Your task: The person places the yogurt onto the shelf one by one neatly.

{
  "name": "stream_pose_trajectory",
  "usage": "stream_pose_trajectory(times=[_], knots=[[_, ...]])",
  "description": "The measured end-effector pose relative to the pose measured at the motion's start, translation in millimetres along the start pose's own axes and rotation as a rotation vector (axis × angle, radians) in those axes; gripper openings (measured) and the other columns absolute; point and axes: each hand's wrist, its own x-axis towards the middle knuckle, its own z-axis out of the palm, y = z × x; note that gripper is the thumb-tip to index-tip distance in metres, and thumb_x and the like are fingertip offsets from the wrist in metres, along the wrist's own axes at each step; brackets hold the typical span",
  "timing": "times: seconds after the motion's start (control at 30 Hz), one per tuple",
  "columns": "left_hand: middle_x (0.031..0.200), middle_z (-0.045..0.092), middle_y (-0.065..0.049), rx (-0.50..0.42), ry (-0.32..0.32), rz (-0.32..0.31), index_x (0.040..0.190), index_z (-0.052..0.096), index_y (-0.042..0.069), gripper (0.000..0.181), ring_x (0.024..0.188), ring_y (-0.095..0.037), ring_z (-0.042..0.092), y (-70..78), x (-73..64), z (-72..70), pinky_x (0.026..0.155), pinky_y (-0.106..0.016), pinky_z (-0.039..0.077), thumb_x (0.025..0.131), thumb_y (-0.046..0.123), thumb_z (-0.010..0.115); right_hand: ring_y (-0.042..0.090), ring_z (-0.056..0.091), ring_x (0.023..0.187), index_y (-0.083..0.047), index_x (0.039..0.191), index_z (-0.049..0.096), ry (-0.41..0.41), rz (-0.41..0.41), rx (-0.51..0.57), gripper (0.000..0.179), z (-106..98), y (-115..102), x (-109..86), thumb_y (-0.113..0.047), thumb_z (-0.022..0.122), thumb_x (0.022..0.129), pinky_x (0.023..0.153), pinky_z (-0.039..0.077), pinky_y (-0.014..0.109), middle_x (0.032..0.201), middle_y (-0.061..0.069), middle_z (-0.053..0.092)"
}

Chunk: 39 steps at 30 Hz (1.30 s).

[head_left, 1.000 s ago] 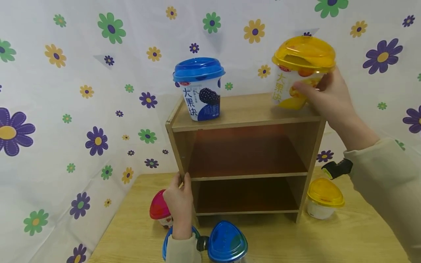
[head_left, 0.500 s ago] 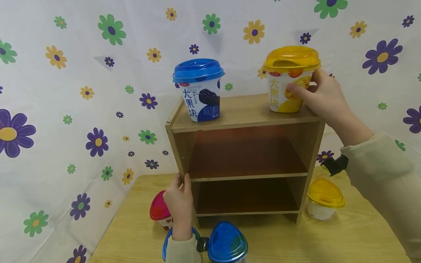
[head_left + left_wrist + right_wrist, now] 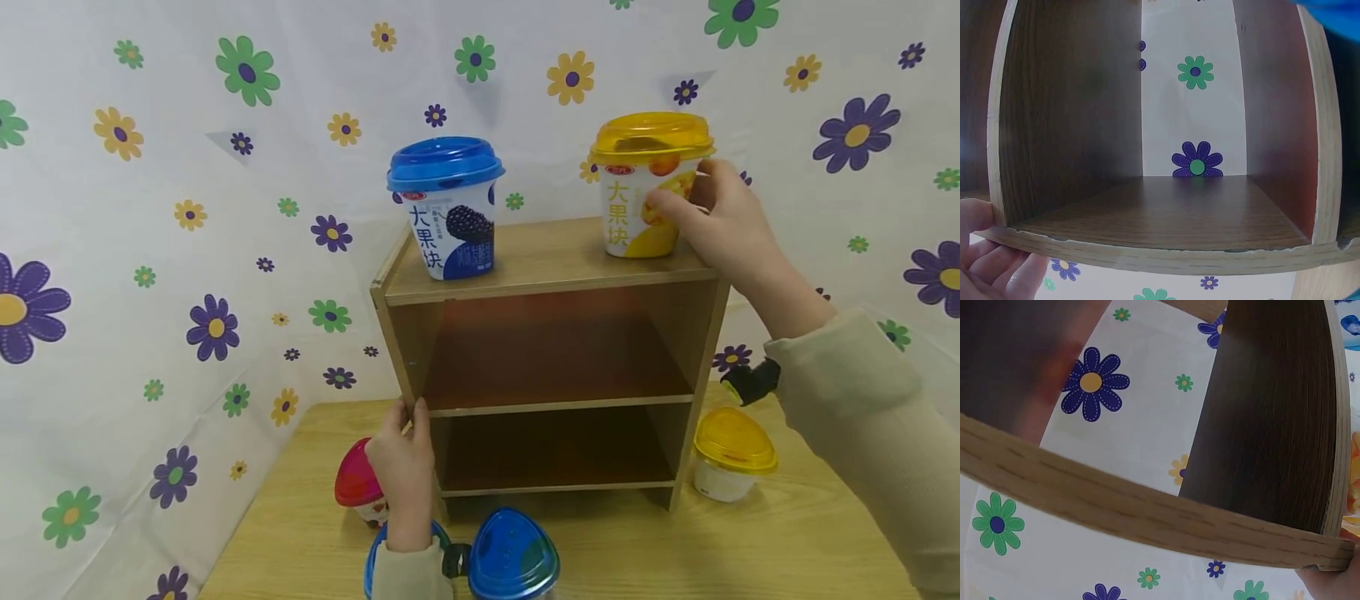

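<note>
"So, where do we have our right hand?"

"Raised over the right end of the shelf unit. Our right forearm slants up from the lower right, and we grasp the yellow-lidded cup from its right side, thumb across its front."

"And that cup?"

"Upright on the top board, near the right end, well apart from the blackberry cup at the left end."

"What about our left hand?"

"Much lower. Our left forearm rises from the bottom edge, fingers pointing up, and we grip the front edge of the unit's left side panel between thumb and fingers, about level with the middle board."

"Anything beside it?"

"The red-lidded cup sits on the table, partly behind that hand. Another yellow-lidded one, the low cup, stands right of the unit."
</note>
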Motion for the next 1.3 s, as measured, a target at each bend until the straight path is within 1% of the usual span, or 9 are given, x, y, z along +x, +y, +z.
stream_pose_trajectory(times=[0.3, 0.4, 0.53, 0.63, 0.77, 0.87, 1.0, 1.2, 1.3], knots=[[0.095, 0.064, -0.020, 0.000, -0.014, -0.018, 0.093, 0.064, -0.005, 0.017, 0.086, -0.033, 0.061, 0.3, -1.0, 0.1, 0.063, -0.038, 0.052, 0.083, 0.008, 0.062, 0.019, 0.037, 0.120, -0.006, 0.132, 0.032, 0.240, -0.133, 0.080, 0.051, 2.9, 12.6, -21.8, -0.026, 0.050, 0.089, 0.101, 0.029, 0.029, 0.129, 0.013, 0.040], [0.095, 0.063, -0.020, -0.008, -0.015, -0.015, 0.094, 0.064, -0.006, 0.018, 0.086, -0.033, 0.061, 1.1, -0.7, 0.8, 0.063, -0.038, 0.052, 0.083, 0.007, 0.061, 0.016, 0.040, 0.117, 0.000, 0.126, 0.039, 0.352, -0.232, 0.087, 0.044, 7.8, 18.0, -36.6, -0.015, 0.053, 0.087, 0.099, 0.031, 0.026, 0.125, 0.012, 0.043], [0.095, 0.063, -0.021, -0.025, -0.015, -0.014, 0.095, 0.063, -0.006, 0.017, 0.086, -0.033, 0.061, 2.0, 0.0, 0.9, 0.063, -0.039, 0.052, 0.083, 0.007, 0.061, 0.017, 0.042, 0.113, 0.011, 0.115, 0.045, 0.477, -0.444, 0.100, 0.039, 20.2, 29.8, -60.4, -0.003, 0.056, 0.080, 0.098, 0.033, 0.029, 0.117, 0.017, 0.047], [0.095, 0.063, -0.021, -0.022, -0.008, -0.010, 0.094, 0.063, -0.006, 0.017, 0.085, -0.034, 0.061, 2.6, 0.2, 0.4, 0.063, -0.039, 0.052, 0.082, 0.006, 0.061, 0.018, 0.043, 0.111, 0.015, 0.110, 0.048, 0.477, -0.587, 0.064, 0.043, 33.1, 40.3, -80.9, -0.014, 0.058, 0.081, 0.098, 0.033, 0.029, 0.114, 0.022, 0.049], [0.096, 0.063, -0.020, -0.019, -0.013, -0.012, 0.095, 0.063, -0.006, 0.017, 0.086, -0.033, 0.061, 3.2, 0.8, 0.2, 0.063, -0.039, 0.052, 0.083, 0.006, 0.061, 0.021, 0.045, 0.109, 0.013, 0.106, 0.051, 0.384, -0.677, 0.003, 0.057, 55.9, 54.8, -106.8, -0.039, 0.055, 0.084, 0.096, 0.033, 0.025, 0.111, 0.025, 0.051], [0.096, 0.063, -0.019, -0.018, -0.019, -0.019, 0.095, 0.063, -0.005, 0.018, 0.087, -0.032, 0.061, 3.5, 1.4, 0.2, 0.063, -0.038, 0.052, 0.083, 0.008, 0.061, 0.023, 0.045, 0.108, 0.011, 0.106, 0.052, 0.309, -0.677, -0.001, 0.055, 71.5, 67.3, -123.1, -0.040, 0.053, 0.085, 0.094, 0.032, 0.022, 0.110, 0.025, 0.051], [0.095, 0.064, -0.020, -0.013, -0.012, -0.010, 0.093, 0.063, -0.005, 0.017, 0.086, -0.033, 0.061, 3.2, 1.8, 0.4, 0.063, -0.038, 0.052, 0.083, 0.007, 0.061, 0.017, 0.043, 0.111, 0.010, 0.108, 0.051, 0.251, -0.583, 0.005, 0.044, 79.2, 87.6, -140.4, -0.026, 0.059, 0.084, 0.095, 0.030, 0.020, 0.113, 0.022, 0.050], [0.094, 0.064, -0.020, -0.008, -0.001, 0.005, 0.092, 0.064, -0.006, 0.016, 0.085, -0.033, 0.062, 1.2, 1.1, -0.1, 0.062, -0.038, 0.052, 0.082, 0.007, 0.062, 0.007, 0.045, 0.107, 0.013, 0.108, 0.050, 0.395, -0.524, 0.009, 0.046, 71.4, 128.2, -151.5, -0.024, 0.061, 0.083, 0.093, 0.033, 0.017, 0.111, 0.009, 0.053], [0.094, 0.064, -0.020, -0.009, 0.002, 0.007, 0.092, 0.064, -0.006, 0.016, 0.085, -0.033, 0.062, 0.0, 0.8, -0.3, 0.062, -0.038, 0.052, 0.082, 0.008, 0.062, 0.005, 0.045, 0.102, 0.015, 0.108, 0.047, 0.458, -0.470, -0.052, 0.046, 62.6, 147.0, -154.2, -0.021, 0.060, 0.083, 0.089, 0.034, 0.013, 0.109, 0.004, 0.052]])
